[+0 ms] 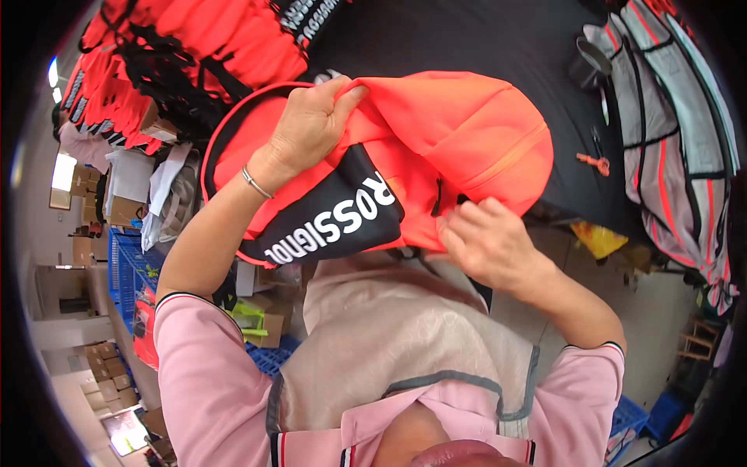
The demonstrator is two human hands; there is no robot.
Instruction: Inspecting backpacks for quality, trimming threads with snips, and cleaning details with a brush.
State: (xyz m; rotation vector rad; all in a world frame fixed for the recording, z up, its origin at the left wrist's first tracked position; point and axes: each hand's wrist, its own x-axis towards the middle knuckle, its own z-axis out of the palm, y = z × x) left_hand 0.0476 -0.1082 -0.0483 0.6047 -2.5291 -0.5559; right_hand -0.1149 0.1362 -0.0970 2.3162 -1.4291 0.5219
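A black table [498, 47] lies before me, a heap of orange bags [194, 47] on its far left and grey-striped ones [677, 132] at right; cardboard boxes [105, 366] and blue crates [132, 272] crowd the floor. My left hand [307, 124] pinches the orange bag [459, 148] at its top edge, fingers clamped on cloth. My right hand [486, 241] grips its lower edge; those fingertips are tucked under, hidden. The bag hangs over the near table edge, against my apron [397, 327].
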